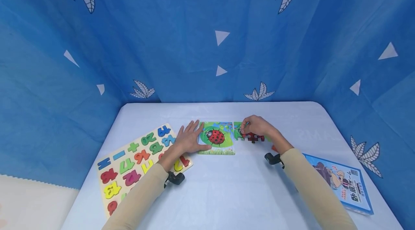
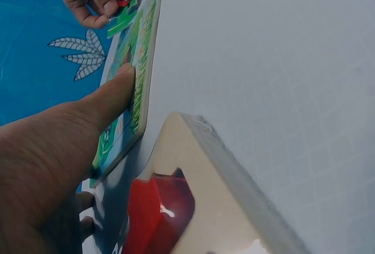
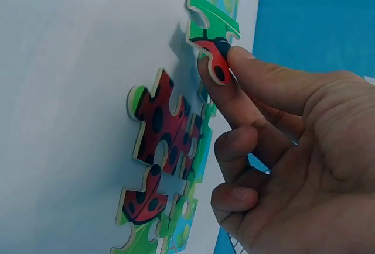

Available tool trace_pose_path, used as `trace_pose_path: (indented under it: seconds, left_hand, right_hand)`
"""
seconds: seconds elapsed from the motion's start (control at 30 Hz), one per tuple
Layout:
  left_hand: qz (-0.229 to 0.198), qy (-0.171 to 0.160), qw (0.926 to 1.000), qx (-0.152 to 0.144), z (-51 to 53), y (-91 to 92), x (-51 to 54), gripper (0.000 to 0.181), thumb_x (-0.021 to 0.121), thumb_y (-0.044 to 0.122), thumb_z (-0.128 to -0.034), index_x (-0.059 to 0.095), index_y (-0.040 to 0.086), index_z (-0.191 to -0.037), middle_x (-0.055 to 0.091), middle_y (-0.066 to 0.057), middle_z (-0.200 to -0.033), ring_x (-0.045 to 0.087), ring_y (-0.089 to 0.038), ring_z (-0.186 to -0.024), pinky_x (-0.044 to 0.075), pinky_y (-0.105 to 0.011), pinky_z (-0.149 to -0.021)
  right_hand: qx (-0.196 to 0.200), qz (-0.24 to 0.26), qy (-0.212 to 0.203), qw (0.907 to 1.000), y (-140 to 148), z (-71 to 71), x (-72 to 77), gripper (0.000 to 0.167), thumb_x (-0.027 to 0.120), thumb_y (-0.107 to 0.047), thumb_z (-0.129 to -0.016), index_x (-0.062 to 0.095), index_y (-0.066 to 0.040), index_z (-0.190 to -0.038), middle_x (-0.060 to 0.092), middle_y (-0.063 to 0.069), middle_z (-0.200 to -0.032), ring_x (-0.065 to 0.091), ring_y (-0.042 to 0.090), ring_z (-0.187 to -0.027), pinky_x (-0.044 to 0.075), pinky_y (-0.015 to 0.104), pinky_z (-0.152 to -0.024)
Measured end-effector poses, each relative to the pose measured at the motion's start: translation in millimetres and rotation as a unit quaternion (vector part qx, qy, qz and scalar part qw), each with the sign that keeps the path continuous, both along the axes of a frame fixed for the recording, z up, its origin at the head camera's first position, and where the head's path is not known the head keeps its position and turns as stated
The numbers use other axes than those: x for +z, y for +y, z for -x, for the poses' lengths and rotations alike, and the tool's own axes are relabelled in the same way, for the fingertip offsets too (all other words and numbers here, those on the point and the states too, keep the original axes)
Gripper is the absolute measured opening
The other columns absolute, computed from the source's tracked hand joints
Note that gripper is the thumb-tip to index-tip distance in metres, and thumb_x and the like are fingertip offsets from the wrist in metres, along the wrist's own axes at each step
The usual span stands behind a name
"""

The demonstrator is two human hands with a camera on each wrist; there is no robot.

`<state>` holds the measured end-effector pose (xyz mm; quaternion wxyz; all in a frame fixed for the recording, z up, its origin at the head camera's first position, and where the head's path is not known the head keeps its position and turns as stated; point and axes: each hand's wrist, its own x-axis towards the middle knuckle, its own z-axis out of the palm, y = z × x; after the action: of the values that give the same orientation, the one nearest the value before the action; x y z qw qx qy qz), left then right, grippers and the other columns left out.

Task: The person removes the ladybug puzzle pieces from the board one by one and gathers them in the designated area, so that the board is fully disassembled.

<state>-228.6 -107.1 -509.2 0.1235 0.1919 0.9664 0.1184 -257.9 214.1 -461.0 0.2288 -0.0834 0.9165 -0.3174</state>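
A square ladybug picture board (image 1: 216, 138) lies at the middle of the table. My left hand (image 1: 188, 140) rests on its left edge with fingers spread; in the left wrist view the thumb of that hand (image 2: 105, 99) lies on the board (image 2: 143, 78). To the board's right, my right hand (image 1: 257, 126) pinches a green and red jigsaw piece (image 3: 212, 37) between thumb and finger; in the right wrist view the hand (image 3: 287, 131) holds it tilted above the surface. Several red, black-spotted pieces (image 3: 161, 122) and green-edged ones lie beside it, partly under the hand in the head view.
A wooden number board (image 1: 124, 161) with coloured numerals lies at the left, partly under my left forearm. A blue-edged box (image 1: 348, 186) lies at the right beside my right forearm. Blue patterned cloth (image 1: 181, 43) hangs behind and around the white table (image 1: 223, 194).
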Motion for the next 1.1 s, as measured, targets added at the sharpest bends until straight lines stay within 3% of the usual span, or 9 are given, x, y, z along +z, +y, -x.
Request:
trace_pose_path:
  seconds: [1.1]
  left_hand:
    - [0.003, 0.0, 1.0, -0.005, -1.8, -1.0, -0.8, 0.108, 0.059, 0.078, -0.082, 0.016, 0.02, -0.163, 0.007, -0.007, -0.17, 0.002, -0.031, -0.156, 0.005, -0.06, -0.122]
  right_hand:
    - [0.018, -0.066, 0.004, 0.9977, -3, 7.0, -13.5, 0.007, 0.075, -0.02, -0.091, 0.074, -0.013, -0.093, 0.067, 0.002, -0.084, 0.055, 0.02, -0.077, 0.044, 0.033, -0.069]
